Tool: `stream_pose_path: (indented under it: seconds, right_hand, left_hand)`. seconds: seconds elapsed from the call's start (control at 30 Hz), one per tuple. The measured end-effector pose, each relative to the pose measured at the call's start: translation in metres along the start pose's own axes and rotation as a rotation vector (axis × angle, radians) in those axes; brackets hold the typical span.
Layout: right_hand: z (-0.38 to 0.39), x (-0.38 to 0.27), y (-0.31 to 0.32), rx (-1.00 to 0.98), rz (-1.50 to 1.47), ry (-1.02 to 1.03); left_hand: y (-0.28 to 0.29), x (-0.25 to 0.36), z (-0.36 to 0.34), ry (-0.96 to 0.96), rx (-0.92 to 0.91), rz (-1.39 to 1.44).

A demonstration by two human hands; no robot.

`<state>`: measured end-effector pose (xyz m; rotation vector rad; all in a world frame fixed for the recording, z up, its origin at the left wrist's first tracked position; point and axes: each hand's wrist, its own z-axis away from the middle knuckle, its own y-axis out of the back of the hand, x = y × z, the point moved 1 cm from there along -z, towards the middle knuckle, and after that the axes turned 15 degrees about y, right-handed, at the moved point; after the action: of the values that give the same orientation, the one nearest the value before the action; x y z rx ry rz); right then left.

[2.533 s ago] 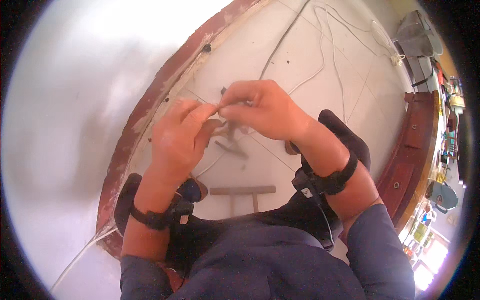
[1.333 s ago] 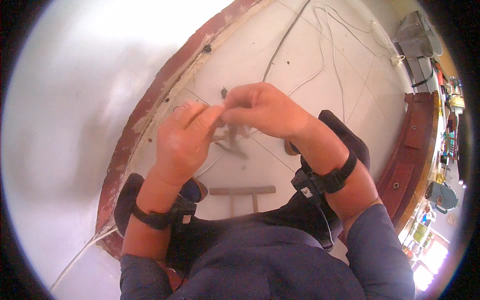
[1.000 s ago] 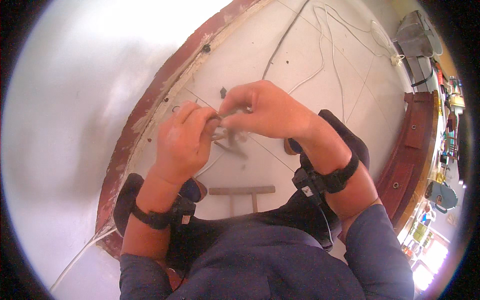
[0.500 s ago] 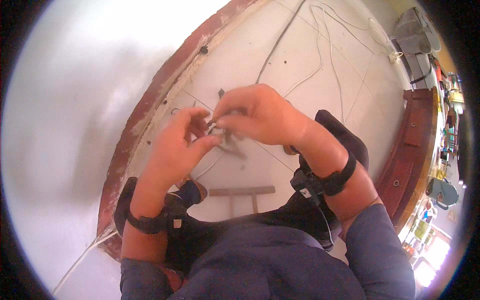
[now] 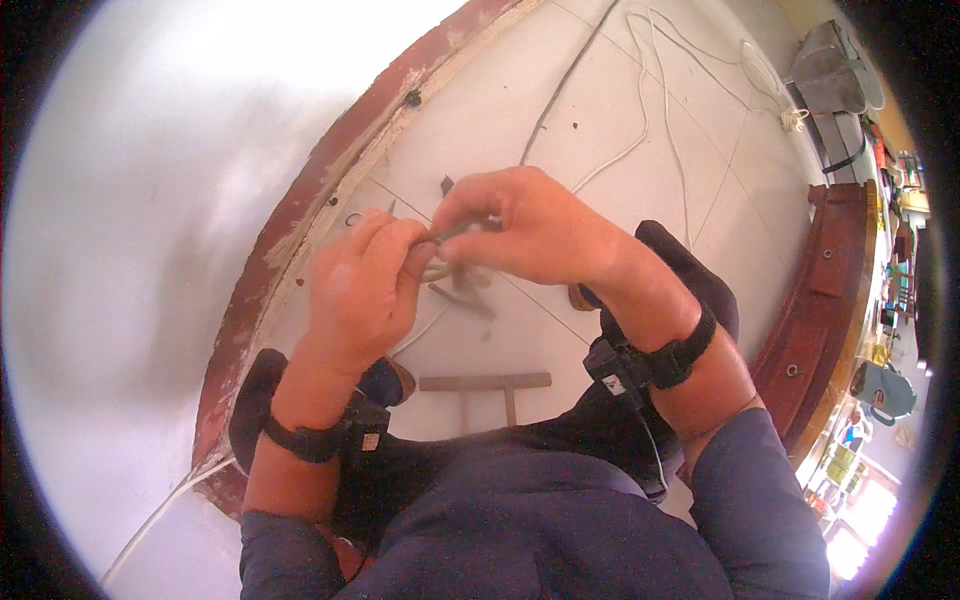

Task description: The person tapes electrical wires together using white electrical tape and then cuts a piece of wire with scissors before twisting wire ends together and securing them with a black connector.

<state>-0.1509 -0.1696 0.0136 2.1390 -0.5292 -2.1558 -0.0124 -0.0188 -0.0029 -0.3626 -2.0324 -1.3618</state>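
My left hand [image 5: 360, 285] and my right hand [image 5: 530, 228] meet fingertip to fingertip above the tiled floor. Both are closed in a pinch on a thin wire [image 5: 440, 239]; only a short dark greenish bit of it shows between the fingers. Just below the pinch, a pale cable [image 5: 436, 272] bends behind my left fingers. A dark cable [image 5: 545, 120] and a white cable [image 5: 630, 150] run across the floor and pass out of sight behind my right hand. Under the hands lies a blurred greyish strip [image 5: 462, 301] whose kind I cannot make out.
A red-brown skirting [image 5: 250, 300] follows the white wall at left. Near it lies a tool with a ring handle [image 5: 353, 219], perhaps scissors. A wooden T-shaped piece [image 5: 485, 382] sits between my feet. Dark red wooden furniture [image 5: 815, 290] stands at right; a grey bag [image 5: 828, 70] is beyond.
My left hand has turned and moved in, its fingers closing against my right fingertips where they were apart before. My right hand stays nearly in place.
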Motion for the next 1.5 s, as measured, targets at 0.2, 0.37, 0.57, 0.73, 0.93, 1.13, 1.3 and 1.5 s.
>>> stream_pose_path:
  seconds: [0.2,0.37,0.57,0.73,0.93,1.13,1.3,1.5]
  right_hand:
    - [0.000,-0.002,-0.001,0.000,0.146,0.051]
    - [0.003,-0.002,0.005,0.241,-0.137,-0.065]
    - [-0.002,0.010,0.002,0.369,-0.355,-0.102]
    - [-0.004,0.017,-0.003,0.484,-0.339,-0.111]
    - [-0.007,0.022,-0.005,0.513,-0.377,-0.136]
    - [-0.008,0.017,-0.003,0.514,-0.447,-0.112]
    - [-0.007,0.014,0.002,0.514,-0.444,-0.095]
    - [-0.009,0.011,0.008,0.412,-0.364,0.021]
  left_hand:
    - [-0.012,-0.007,0.012,0.610,-0.287,0.471]
    - [-0.008,0.003,0.008,0.682,-0.195,0.644]
    - [-0.021,0.004,0.017,0.260,0.029,0.060]
    - [-0.030,0.000,0.021,0.160,0.061,-0.148]
    - [-0.042,0.000,0.028,0.311,-0.017,-0.069]
    - [-0.027,0.003,0.028,0.472,-0.072,0.220]
    - [-0.005,0.001,0.021,0.425,-0.061,0.274]
    - [0.014,-0.007,0.009,0.063,0.167,0.104]
